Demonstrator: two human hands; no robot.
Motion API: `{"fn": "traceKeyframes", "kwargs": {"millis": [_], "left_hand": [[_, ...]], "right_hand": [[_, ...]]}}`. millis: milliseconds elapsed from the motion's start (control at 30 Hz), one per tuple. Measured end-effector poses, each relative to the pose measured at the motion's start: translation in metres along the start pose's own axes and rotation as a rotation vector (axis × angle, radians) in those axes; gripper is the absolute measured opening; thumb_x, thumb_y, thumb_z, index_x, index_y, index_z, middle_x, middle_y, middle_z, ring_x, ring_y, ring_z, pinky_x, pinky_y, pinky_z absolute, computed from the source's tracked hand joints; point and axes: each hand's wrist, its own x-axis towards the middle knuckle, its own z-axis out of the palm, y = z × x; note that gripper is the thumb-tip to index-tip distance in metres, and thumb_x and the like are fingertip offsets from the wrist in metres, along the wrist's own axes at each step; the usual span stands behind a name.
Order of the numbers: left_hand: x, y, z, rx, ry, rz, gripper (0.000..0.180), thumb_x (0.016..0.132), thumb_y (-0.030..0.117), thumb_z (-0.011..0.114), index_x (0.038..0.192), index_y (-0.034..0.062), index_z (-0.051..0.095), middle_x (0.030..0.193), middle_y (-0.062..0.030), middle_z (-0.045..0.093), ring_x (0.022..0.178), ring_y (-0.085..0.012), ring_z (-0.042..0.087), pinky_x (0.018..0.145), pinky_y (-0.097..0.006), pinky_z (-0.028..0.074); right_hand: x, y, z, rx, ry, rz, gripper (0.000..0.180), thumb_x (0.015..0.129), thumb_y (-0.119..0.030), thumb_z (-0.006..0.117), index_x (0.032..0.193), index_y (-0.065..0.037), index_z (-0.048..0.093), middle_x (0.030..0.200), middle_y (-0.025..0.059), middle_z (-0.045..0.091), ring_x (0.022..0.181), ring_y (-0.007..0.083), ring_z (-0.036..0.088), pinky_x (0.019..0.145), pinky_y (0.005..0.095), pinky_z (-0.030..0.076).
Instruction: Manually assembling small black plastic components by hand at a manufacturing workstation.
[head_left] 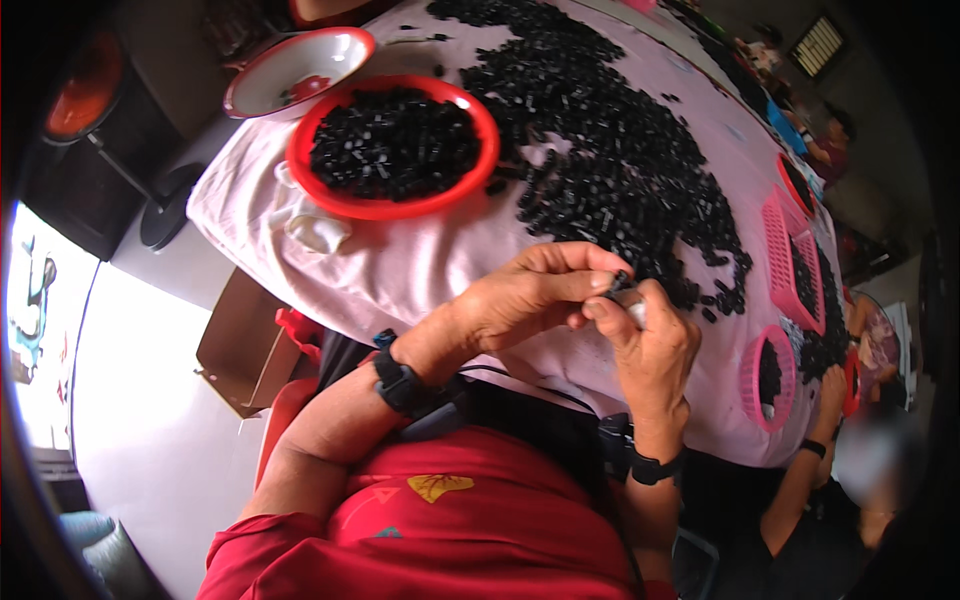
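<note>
L hand (pixel 530 295) and R hand (pixel 650 345), fingers pinched shut on a small black plastic part (pixel 620 281) over pink cloth-covered table (pixel 420 260). Round red plastic bowl (pixel 392 146) approx. full; large loose black-parts pile (pixel 620 160) remains unprocessed.

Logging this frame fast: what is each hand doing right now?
Left hand: closed, pinching a small black part.
Right hand: closed, fingers on the same part.

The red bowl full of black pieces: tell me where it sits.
In the head view, the red bowl sits upper left on the pink cloth, beside the white bowl and left of the loose black pile.
</note>
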Motion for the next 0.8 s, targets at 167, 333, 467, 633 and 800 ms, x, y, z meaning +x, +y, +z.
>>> {"fn": "traceKeyframes", "kwargs": {"millis": [167,333,467,633,800], "left_hand": [[0.001,0.018,-0.009,-0.194,0.148,0.159,0.02,0.094,0.019,0.061,0.11,0.0075,0.059,0.091,-0.0007,0.063,0.078,-0.0075,0.058,0.07,-0.02,0.046],[-0.005,0.068,-0.072,-0.446,0.333,0.547,0.014,0.094,0.011,0.055,0.102,0.0002,0.052,0.098,-0.0109,0.061,0.079,-0.0142,0.06,0.07,-0.021,0.051],[-0.034,0.103,-0.087,-0.618,0.443,0.613,0.023,0.099,0.004,0.043,0.113,-0.0131,0.041,0.113,-0.0227,0.059,0.103,-0.0275,0.063,0.087,-0.031,0.056],[-0.024,0.092,-0.074,-0.468,0.501,0.591,0.023,0.097,0.005,0.048,0.114,-0.0109,0.046,0.11,-0.0176,0.06,0.101,-0.0238,0.063,0.087,-0.03,0.055],[-0.003,0.055,-0.017,0.575,0.367,0.12,0.02,0.093,0.014,0.06,0.111,0.0046,0.063,0.095,-0.0004,0.064,0.08,-0.0089,0.057,0.076,-0.025,0.049]], "right_hand": [[0.001,-0.004,-0.008,0.04,-0.042,0.05,0.047,0.083,-0.05,0.068,0.071,-0.007,0.055,0.061,0.009,0.062,0.054,0.0297,0.061,0.049,0.038,0.045],[0.0,-0.003,-0.006,0.042,-0.052,0.08,0.044,0.083,-0.047,0.069,0.071,-0.007,0.055,0.062,0.0086,0.063,0.054,0.0291,0.061,0.049,0.0374,0.045],[0.003,-0.003,-0.006,0.035,-0.005,0.107,0.041,0.083,-0.044,0.07,0.075,-0.006,0.057,0.064,0.0086,0.064,0.055,0.0295,0.062,0.051,0.0374,0.045],[0.004,-0.003,-0.007,0.296,0.066,0.231,0.033,0.089,-0.035,0.065,0.082,-0.003,0.058,0.066,0.0057,0.06,0.055,0.0183,0.053,0.053,0.0325,0.042],[0.006,-0.007,-0.012,0.43,0.132,0.274,0.027,0.096,-0.026,0.055,0.086,-0.001,0.058,0.067,0.0045,0.056,0.06,0.0098,0.048,0.054,0.0278,0.04]]}}
